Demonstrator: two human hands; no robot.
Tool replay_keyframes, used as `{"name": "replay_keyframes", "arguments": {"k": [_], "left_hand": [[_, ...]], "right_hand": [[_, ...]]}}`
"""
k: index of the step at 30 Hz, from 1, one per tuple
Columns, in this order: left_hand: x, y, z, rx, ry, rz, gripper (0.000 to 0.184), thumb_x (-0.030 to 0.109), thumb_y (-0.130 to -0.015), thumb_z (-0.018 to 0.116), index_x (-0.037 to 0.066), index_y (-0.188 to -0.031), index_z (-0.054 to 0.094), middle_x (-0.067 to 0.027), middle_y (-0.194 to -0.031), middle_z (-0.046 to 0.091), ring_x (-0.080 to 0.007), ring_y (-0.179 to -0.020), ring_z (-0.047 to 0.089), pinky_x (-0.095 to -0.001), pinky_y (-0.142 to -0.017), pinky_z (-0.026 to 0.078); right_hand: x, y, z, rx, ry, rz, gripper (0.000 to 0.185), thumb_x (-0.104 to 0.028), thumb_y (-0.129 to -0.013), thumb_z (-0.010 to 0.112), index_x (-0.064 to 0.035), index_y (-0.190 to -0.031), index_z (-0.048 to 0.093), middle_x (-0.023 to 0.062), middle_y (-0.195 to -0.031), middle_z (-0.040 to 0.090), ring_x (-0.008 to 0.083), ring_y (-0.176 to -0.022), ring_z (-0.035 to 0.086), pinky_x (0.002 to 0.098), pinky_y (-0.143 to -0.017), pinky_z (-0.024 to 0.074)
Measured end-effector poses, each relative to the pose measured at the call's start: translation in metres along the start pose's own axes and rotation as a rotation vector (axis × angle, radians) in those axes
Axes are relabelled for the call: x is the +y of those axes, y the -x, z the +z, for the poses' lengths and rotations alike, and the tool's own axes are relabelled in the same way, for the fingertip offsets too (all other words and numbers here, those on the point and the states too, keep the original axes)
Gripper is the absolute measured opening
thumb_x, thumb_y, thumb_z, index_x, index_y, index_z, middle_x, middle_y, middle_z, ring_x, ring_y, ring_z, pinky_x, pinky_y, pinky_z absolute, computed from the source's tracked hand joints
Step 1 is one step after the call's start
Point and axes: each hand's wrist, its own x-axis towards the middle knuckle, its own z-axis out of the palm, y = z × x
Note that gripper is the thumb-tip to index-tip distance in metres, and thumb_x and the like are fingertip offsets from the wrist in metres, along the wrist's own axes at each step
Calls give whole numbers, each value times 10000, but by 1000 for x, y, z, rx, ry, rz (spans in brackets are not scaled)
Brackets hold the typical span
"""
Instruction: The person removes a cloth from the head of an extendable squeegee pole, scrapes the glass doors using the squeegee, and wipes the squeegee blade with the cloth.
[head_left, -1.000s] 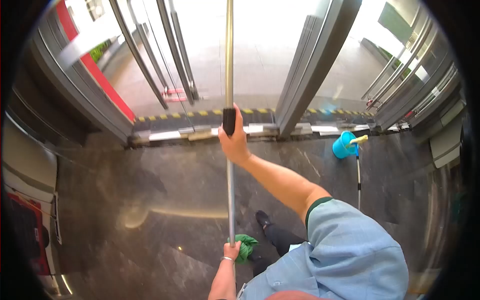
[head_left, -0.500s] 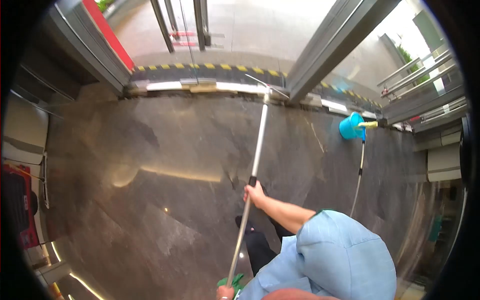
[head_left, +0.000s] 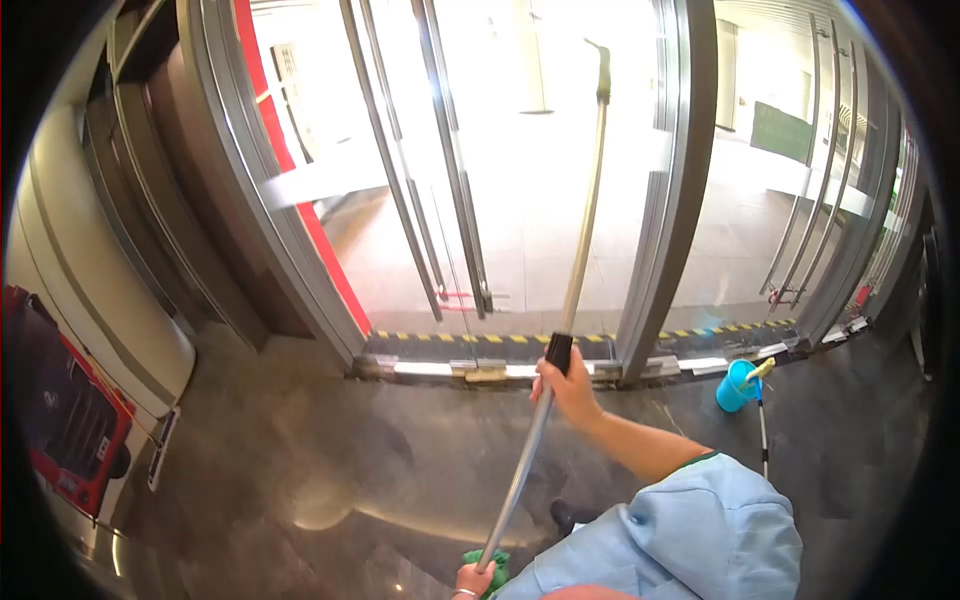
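Spanning the far side, a glass entrance (head_left: 680, 200) with grey frames and upright bar handles rises beyond a dark, glossy floor (head_left: 290, 450). Across this scene, a long metal pole (head_left: 573, 300) slants from the near edge up toward the far glass, leaning a little right. On the floor to the right, near the sill, stands a small blue bucket (head_left: 735, 388) with a yellow-topped tool resting at its rim. The right hand (head_left: 571, 392) is curled closed around the pole at the lower end of its black collar (head_left: 559, 352); the left hand (head_left: 475, 580), nearer and lower, is closed round the shaft, with a green cloth (head_left: 500, 570) just beside it. The pole looks stiff and fairly light, though its length should make the far end swing and feel heavier than it is. The bare metal may be slippery if wet, so the collar seems the surest hold, with a second grip well down the shaft. At the far tip, a thin fitting (head_left: 602, 75) is washed out by glare, its shape hard to read. The pole's near end cannot be made out, and whether the left hand also pinches the cloth cannot be told.
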Motion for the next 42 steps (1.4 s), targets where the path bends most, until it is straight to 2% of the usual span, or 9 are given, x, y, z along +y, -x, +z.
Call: {"name": "replay_keyframes", "arguments": {"k": [7,10,17,21,24,31,33,36,42], "left_hand": [[184,-155,-54,15,302,187,356,333,-785,724,9,-672,626,-155,-613,619,-298,-567,617,-361,-581,486],[227,-210,-76,22,498,357,258,274,-755,779,62,-688,648,-39,-621,624,-96,-595,567,-307,-589,480],[378,-277,-237,77,944,455,133,131,-838,694,21,-826,621,27,-693,572,-68,-622,521,-240,-553,420],[371,-287,-266,279,611,595,162,111,-865,658,-2,-756,620,23,-659,561,-49,-624,474,-237,-550,391],[357,-280,-273,117,664,445,198,147,-872,657,-9,-753,633,22,-659,569,-60,-630,489,-240,-576,402],[306,-277,-278,-65,565,462,170,134,-879,634,21,-985,703,37,-708,601,-56,-658,505,-220,-623,417],[287,-273,-286,-140,530,410,225,131,-878,632,45,-1077,693,25,-717,640,-38,-721,554,-209,-649,459],[251,-273,-280,-254,731,460,167,1,-844,641,-41,-1002,673,-142,-1133,598,-187,-956,612,-309,-696,603],[101,-288,-229,-328,843,190,101,8,-861,645,-9,-952,686,-144,-990,668,-164,-926,623,-309,-704,562]], "right_hand": [[-134,-130,43,-141,28,-389,253,-124,-908,578,-23,-1017,373,72,-729,515,144,-543,574,293,-474,487],[-157,-165,55,-236,63,-386,277,-142,-909,587,-14,-1028,372,78,-737,534,148,-562,603,289,-483,500],[-56,-183,78,-634,102,-299,400,-89,-842,705,-37,-1071,381,75,-1001,574,127,-897,588,273,-810,488],[-44,-202,60,-911,519,-551,950,-208,-713,807,-39,-1449,231,153,-1310,471,244,-1263,413,350,-1061,316],[48,-201,50,-1234,413,-340,999,-264,-725,798,-58,-1481,178,153,-1368,434,231,-1284,393,337,-1072,298],[116,-182,51,-1201,451,202,759,-297,-792,717,-119,-1430,344,126,-1293,516,233,-1209,472,332,-1038,341],[130,-183,51,-1156,501,188,659,-267,-795,694,-137,-1382,423,111,-1226,567,233,-1152,519,340,-1009,383],[137,-198,46,-665,533,391,625,-181,-763,675,-94,-1342,455,120,-1172,599,228,-1076,574,361,-925,471],[-2,-256,68,-350,-475,257,527,-230,-858,624,-93,-1332,437,142,-1190,569,223,-1054,597,382,-854,548]]}}
